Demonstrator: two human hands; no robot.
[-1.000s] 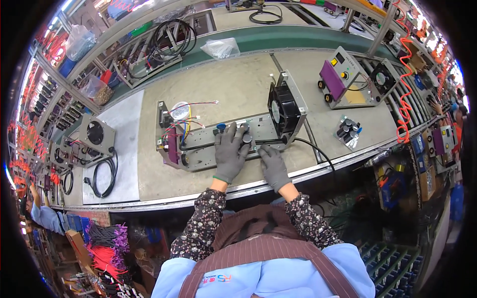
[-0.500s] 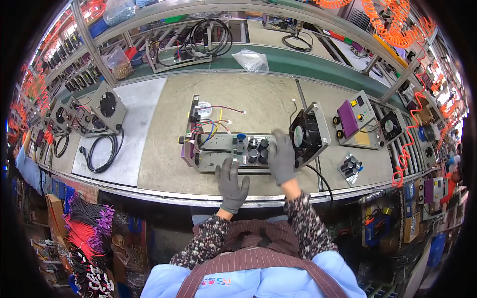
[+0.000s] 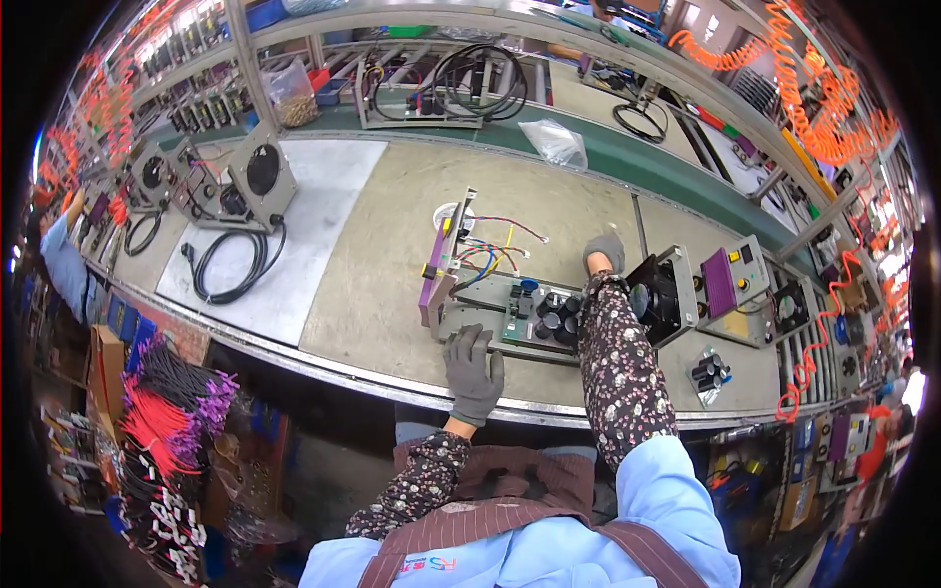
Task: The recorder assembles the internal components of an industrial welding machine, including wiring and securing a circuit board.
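Note:
In front of me lies an open metal chassis [image 3: 466,318] with a purple and grey panel standing at its left end. A green circuit board [image 3: 514,323] with black capacitors [image 3: 557,321] sits inside, and a black fan [image 3: 659,299] stands at the right end. Loose coloured wires [image 3: 505,253] with white plugs trail from the panel. My left hand [image 3: 473,377], in a grey glove, rests its outstretched fingers on the chassis's near edge. Beyond the chassis, my gloved right hand [image 3: 606,253] is bunched closed left of the fan; its fingertips are hidden, and my sleeve covers part of the chassis.
On the left stand fan units [image 3: 260,176] and a coiled black cable [image 3: 230,274]. Bagged capacitors [image 3: 708,375] and a purple-sided unit [image 3: 733,284] are at right. A green belt [image 3: 505,137] carrying a clear bag [image 3: 555,144] runs behind, under a metal rail [image 3: 412,15].
My right hand has gone from above the capacitors to the far side of the chassis. My left hand stays at the near edge. The whole view has shifted, moving the bench rightward in it.

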